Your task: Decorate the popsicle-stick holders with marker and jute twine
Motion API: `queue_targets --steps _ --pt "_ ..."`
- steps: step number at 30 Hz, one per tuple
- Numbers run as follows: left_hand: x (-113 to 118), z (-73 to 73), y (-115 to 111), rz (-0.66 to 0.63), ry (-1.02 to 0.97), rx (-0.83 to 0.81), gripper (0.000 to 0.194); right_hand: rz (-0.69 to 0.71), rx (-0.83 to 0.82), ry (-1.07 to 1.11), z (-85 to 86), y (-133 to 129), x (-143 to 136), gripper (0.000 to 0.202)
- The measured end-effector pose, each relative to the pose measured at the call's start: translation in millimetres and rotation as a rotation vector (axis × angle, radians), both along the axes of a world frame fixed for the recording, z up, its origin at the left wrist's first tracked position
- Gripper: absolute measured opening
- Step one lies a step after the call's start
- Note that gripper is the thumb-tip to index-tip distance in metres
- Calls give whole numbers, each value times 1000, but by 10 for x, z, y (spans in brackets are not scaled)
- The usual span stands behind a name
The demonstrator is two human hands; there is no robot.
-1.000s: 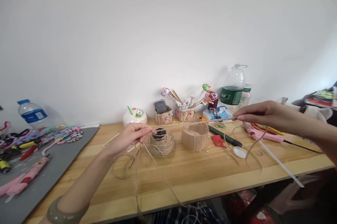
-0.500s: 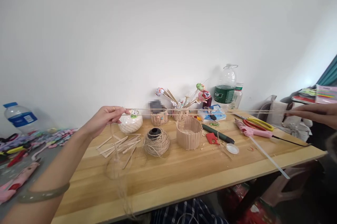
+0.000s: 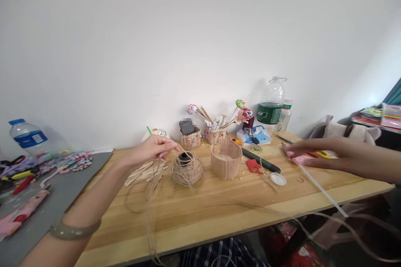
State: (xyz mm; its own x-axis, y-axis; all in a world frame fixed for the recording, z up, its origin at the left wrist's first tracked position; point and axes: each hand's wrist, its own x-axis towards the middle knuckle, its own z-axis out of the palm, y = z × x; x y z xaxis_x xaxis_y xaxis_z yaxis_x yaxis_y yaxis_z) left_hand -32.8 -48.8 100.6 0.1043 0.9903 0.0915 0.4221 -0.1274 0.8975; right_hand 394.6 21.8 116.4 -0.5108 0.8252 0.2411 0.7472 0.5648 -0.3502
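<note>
My left hand (image 3: 161, 146) pinches strands of brown twine just above the twine ball (image 3: 187, 169), and loose strands hang from it past the table's front edge. A bangle is on that wrist. My right hand (image 3: 316, 152) is at the right, over the pink glue gun (image 3: 299, 158), fingers apart and nothing seen between them. Loose twine (image 3: 269, 208) curves through the air below it, blurred. The round basket of wooden sticks (image 3: 226, 160) stands upright beside the ball. Flat wooden sticks (image 3: 145, 173) lie left of the ball.
Behind are two decorated stick pots (image 3: 190, 138), one with paper flowers, and a large green-labelled bottle (image 3: 271, 110). A green tube (image 3: 261, 160), red scrap (image 3: 253, 166) and white lid (image 3: 278, 179) lie right of the basket. At far left are a water bottle (image 3: 29, 136) and braided cords (image 3: 70, 162).
My left hand has moved right and down towards the ball. My right hand has moved left and opened, letting go of the twine, which has gone from stretched taut to slack.
</note>
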Motion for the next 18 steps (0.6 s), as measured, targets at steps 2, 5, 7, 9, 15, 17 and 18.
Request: queue_targets --steps 2,5,7,9,15,17,18 --pt "215 39 -26 -52 5 7 39 255 -284 30 96 -139 -594 44" --pt "447 77 -63 -107 12 11 34 475 -370 203 54 -356 -1362 62" --pt "511 76 -78 -147 20 -5 31 603 -483 309 -85 -411 -1694 62" --pt "497 48 -82 -192 38 -31 32 703 -650 380 -239 -383 -1855 47" --pt "188 -170 -73 -186 80 -78 43 485 -821 509 -376 -94 -1665 42" --pt "86 -247 -70 -177 85 -103 39 430 -809 481 -339 -1 -1548 42" --pt "40 -280 -66 -173 87 -119 37 413 -805 467 -321 43 -1495 41"
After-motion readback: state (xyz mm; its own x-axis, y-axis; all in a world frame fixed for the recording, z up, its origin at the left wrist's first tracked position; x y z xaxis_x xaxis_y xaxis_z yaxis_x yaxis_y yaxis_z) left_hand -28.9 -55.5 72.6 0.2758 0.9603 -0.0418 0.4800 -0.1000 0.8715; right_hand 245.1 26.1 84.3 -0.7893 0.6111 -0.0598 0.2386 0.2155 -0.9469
